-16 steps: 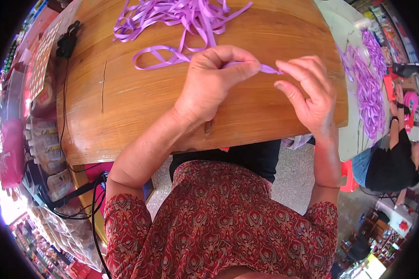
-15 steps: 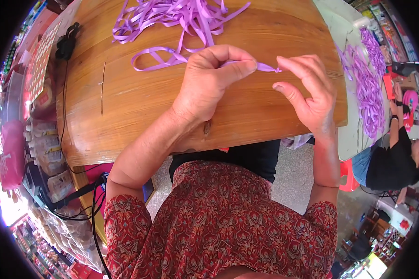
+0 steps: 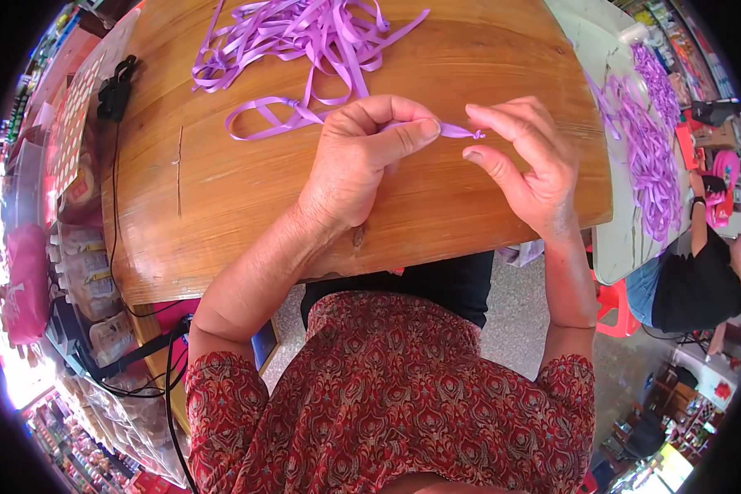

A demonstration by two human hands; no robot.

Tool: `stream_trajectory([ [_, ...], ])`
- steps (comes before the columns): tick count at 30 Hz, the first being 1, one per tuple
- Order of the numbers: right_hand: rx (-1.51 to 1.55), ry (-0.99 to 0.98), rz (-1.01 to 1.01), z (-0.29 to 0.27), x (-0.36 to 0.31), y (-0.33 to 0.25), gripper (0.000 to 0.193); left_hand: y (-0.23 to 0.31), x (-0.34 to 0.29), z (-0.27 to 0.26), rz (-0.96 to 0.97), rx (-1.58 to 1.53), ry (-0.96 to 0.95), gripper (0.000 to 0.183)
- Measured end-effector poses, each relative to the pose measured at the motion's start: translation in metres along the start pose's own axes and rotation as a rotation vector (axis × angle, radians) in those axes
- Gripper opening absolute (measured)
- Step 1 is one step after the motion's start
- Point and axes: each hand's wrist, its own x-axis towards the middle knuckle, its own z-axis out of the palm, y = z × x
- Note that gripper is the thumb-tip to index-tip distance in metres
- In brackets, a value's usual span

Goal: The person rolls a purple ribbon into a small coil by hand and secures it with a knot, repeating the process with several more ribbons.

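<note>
My left hand (image 3: 369, 152) pinches a purple ribbon (image 3: 454, 132) between thumb and fingers. A small knot closes the ribbon's short end, which sticks out to the right of my thumb. On the other side of this hand the ribbon runs out in a loop (image 3: 237, 122) lying on the wooden table. My right hand (image 3: 528, 156) hovers just right of the knot, thumb and fingers apart, holding nothing. Toward the table's far edge lies a tangled heap of purple ribbons (image 3: 321, 33).
The wooden table (image 3: 469, 222) lies under my hands. A black cable with a plug (image 3: 117, 90) runs down its left side. On a white table (image 3: 613, 247) at right hang more purple ribbons (image 3: 652, 165). A person in black (image 3: 692, 284) sits beyond, near a red stool (image 3: 617, 309).
Both hands have shifted slightly left and a little nearer in the picture, along with the knotted ribbon end. Their grip and finger spacing look nearly the same.
</note>
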Motion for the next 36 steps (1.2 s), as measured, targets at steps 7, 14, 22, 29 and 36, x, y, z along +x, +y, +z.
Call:
stream_trajectory([
  [7, -0.228, -0.009, -0.129, 0.005, 0.002, 0.001, 0.016, -0.008, 0.001, 0.002, 0.161, 0.074, -0.017, 0.004],
  [14, -0.217, 0.007, -0.096, 0.001, -0.010, 0.001, 0.014, -0.009, 0.004, -0.002, 0.134, 0.249, -0.086, 0.005],
  [22, -0.108, 0.014, 0.005, 0.000, -0.003, -0.004, 0.031, 0.005, 0.001, -0.004, -0.001, -0.124, -0.049, 0.004],
  [29, 0.130, -0.033, 0.158, 0.010, -0.006, 0.000, 0.036, 0.010, -0.007, -0.001, 0.014, -0.252, -0.165, 0.003],
  [36, 0.169, -0.189, 0.038, 0.040, 0.013, -0.016, 0.040, 0.045, -0.025, 0.011, 0.260, -0.366, -0.278, 0.003],
])
